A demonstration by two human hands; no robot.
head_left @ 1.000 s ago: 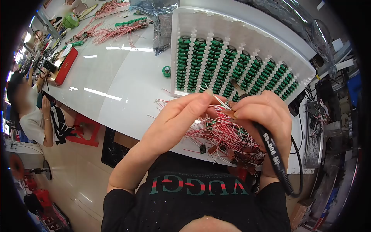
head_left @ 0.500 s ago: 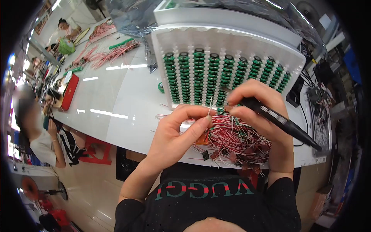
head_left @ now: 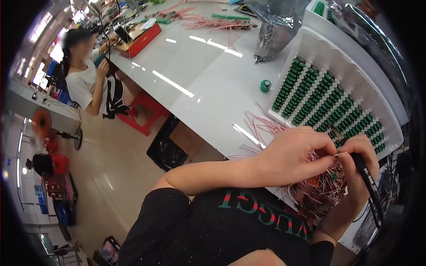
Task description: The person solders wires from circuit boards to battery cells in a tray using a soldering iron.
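In the head view, the left hand (head_left: pixel 295 156) has its thumb and forefinger pinched on a thin wire end (head_left: pixel 337 155), close beside the fingertips of the right hand (head_left: pixel 360 160), which grips a black-handled soldering iron (head_left: pixel 372 186). Both hands are over a heap of red and white wires (head_left: pixel 330 188) on the bench (head_left: pixel 208 117). Beyond them, a white tray (head_left: pixel 350 71) holds rows of green cylinders (head_left: pixel 326 91); a lone green cylinder (head_left: pixel 265 85) stands near its left side.
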